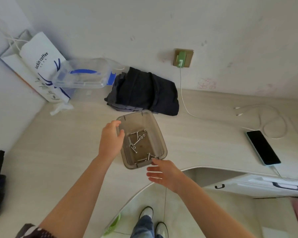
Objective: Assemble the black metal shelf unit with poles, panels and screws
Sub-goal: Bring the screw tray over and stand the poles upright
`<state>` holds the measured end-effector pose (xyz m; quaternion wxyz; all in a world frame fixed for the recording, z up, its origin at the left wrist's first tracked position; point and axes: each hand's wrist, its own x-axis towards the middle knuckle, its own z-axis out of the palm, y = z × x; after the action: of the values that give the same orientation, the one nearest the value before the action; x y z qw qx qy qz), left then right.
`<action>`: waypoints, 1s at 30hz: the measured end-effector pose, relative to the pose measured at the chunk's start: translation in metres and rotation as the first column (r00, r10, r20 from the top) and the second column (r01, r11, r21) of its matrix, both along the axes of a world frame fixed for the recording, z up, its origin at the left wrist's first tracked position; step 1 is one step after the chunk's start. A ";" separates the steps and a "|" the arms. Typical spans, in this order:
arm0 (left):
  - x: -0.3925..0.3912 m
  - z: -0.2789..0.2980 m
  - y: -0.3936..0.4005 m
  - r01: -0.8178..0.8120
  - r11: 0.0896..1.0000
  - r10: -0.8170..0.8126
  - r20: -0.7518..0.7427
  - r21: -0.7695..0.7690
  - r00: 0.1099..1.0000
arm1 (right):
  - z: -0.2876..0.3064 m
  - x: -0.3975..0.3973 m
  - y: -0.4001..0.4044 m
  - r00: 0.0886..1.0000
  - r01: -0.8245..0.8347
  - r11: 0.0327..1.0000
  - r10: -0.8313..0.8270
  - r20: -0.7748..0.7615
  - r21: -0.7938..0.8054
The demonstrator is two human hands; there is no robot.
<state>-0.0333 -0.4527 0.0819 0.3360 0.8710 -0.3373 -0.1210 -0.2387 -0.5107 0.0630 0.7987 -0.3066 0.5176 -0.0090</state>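
On the pale desk (205, 134) sits a smoky translucent tray (159, 134) holding loose screws (136, 140). Left hand (110, 141) grips its left rim, fingers curled over the edge; right hand (163, 172) hovers spread at the near corner, holding nothing.

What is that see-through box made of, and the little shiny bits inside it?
The box looks like smoky, glossy plastic, since the desk shows through its walls. The screws look like bare metal, silvery and glinting.
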 end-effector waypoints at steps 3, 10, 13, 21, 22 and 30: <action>0.020 -0.001 -0.028 0.079 0.996 -0.080 0.019 0.039 0.997 | -0.007 0.006 -0.002 1.000 0.001 0.999 0.000 -0.026 0.039; 0.056 -0.016 -0.071 0.277 0.942 -0.285 0.020 0.190 0.958 | -0.014 0.017 -0.006 0.993 0.071 0.997 -0.073 -0.090 -0.022; 0.062 -0.026 -0.079 0.318 0.920 -0.323 -0.020 0.228 0.946 | -0.016 0.017 -0.006 0.987 0.135 0.991 -0.135 -0.084 -0.015; 0.048 -0.038 -0.083 0.343 0.911 -0.353 -0.001 0.229 0.936 | -0.018 -0.003 0.002 0.917 0.354 0.926 -0.372 -0.144 -0.135; 0.040 -0.037 -0.081 0.355 0.911 -0.363 0.000 0.211 0.932 | -0.020 -0.009 0.003 0.897 0.388 0.908 -0.411 -0.161 -0.160; -0.064 -0.014 -0.068 0.466 0.883 -0.455 -0.140 0.054 0.879 | -0.022 -0.107 0.023 0.708 0.588 0.725 -0.676 -0.205 -0.358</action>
<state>-0.0973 -0.5206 0.0677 0.2801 0.7702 -0.5078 -0.2654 -0.3455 -0.4876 0.0414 0.6016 -0.2102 0.7081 -0.3040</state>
